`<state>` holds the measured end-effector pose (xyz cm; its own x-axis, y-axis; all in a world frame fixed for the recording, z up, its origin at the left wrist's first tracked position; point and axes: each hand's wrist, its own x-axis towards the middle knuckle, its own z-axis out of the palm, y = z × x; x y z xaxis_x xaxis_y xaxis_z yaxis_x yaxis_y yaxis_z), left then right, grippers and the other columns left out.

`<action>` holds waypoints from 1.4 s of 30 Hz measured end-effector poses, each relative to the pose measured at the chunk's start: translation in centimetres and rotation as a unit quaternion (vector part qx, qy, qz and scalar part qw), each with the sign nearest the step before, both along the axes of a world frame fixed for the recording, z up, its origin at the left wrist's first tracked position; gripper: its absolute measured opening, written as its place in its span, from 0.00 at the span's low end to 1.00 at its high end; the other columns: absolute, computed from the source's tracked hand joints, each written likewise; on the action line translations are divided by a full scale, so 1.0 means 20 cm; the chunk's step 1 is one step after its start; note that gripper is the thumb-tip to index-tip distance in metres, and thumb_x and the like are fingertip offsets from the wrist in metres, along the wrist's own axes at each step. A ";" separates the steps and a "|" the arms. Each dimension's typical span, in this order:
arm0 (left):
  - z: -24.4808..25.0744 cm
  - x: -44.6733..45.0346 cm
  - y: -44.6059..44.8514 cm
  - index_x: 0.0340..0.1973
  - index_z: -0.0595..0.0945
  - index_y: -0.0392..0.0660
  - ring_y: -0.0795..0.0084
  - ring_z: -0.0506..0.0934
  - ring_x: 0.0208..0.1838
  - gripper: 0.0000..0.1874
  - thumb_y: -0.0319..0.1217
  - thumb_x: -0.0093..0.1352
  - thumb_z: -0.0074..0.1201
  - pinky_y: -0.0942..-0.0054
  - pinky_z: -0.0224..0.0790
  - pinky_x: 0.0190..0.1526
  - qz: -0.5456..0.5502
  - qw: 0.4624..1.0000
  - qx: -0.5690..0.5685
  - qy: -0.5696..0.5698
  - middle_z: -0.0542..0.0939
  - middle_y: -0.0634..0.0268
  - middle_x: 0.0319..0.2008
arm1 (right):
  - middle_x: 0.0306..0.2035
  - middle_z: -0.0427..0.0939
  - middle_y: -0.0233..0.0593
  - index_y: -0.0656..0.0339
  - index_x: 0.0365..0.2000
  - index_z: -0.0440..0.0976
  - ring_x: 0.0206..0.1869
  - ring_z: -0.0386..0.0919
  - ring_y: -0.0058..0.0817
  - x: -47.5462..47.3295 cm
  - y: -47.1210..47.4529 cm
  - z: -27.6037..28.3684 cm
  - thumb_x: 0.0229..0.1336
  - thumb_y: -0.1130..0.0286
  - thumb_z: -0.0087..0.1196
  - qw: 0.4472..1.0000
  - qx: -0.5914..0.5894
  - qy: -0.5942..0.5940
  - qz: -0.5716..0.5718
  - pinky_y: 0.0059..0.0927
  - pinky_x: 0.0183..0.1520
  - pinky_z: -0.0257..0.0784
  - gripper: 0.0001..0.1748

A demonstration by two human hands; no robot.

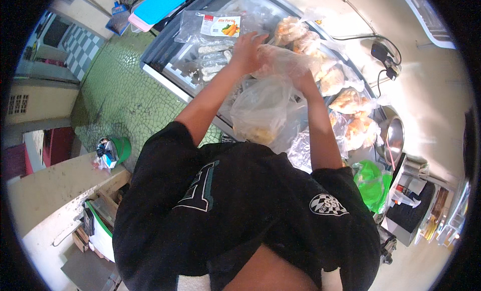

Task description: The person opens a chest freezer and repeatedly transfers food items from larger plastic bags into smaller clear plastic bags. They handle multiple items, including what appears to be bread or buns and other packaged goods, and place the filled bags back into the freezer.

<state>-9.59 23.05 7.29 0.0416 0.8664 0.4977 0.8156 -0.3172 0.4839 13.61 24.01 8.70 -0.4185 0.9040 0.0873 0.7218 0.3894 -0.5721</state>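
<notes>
A crumpled clear plastic bag (280, 60) is stretched between my two hands above a glass-topped counter or freezer (176, 71). My left hand (245, 55) grips its left end, with some fingers raised. My right hand (301, 80) is at the other end, its fingers blurred behind the plastic. Closer to my body lies another clear bag (259, 110) with yellowish food at its bottom. Left of my left hand are white-coated sticks of food (213, 60) in clear packaging. Beyond them lies a clear packet with a printed label (221, 26).
Several tied bags of orange-brown food (332, 80) line the counter's right side. A steel bowl (392, 139) and a green plastic bag (372, 184) are at the right. Blue and pink boards (161, 7) jut in at the top. A filled green bin (122, 150) stands on the green floor.
</notes>
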 end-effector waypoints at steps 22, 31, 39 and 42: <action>0.45 -0.14 -0.79 0.43 0.82 0.38 0.80 0.75 0.25 0.12 0.34 0.74 0.52 0.78 0.66 0.25 -0.172 0.773 -0.346 -0.504 0.78 0.67 0.25 | 0.45 0.74 0.51 0.64 0.50 0.71 0.42 0.77 0.49 -0.30 -0.70 0.52 0.56 0.85 0.47 0.971 0.017 -0.005 0.238 0.42 0.49 0.73 0.20; 0.28 -0.10 -0.88 0.42 0.83 0.40 0.75 0.75 0.25 0.13 0.37 0.72 0.55 0.71 0.70 0.30 -0.089 0.832 -0.349 -0.422 0.79 0.64 0.26 | 0.33 0.83 0.47 0.64 0.39 0.78 0.36 0.82 0.42 -0.39 -0.50 0.77 0.61 0.65 0.58 0.955 -0.177 -0.087 0.221 0.39 0.41 0.75 0.12; 0.19 -0.01 -1.06 0.42 0.83 0.41 0.64 0.79 0.32 0.18 0.44 0.69 0.59 0.64 0.72 0.38 -0.175 0.842 -0.349 -0.373 0.82 0.56 0.31 | 0.40 0.83 0.51 0.61 0.39 0.80 0.43 0.82 0.47 -1.05 0.04 0.05 0.58 0.49 0.58 0.945 -0.018 -0.288 0.154 0.45 0.47 0.75 0.24; 0.21 -0.09 -1.06 0.45 0.83 0.43 0.63 0.79 0.38 0.19 0.46 0.70 0.58 0.62 0.73 0.43 -0.243 0.825 -0.377 -0.343 0.83 0.55 0.40 | 0.42 0.82 0.51 0.60 0.41 0.80 0.46 0.81 0.47 -1.09 0.09 -0.10 0.57 0.49 0.57 0.945 0.027 -0.295 0.142 0.46 0.50 0.75 0.24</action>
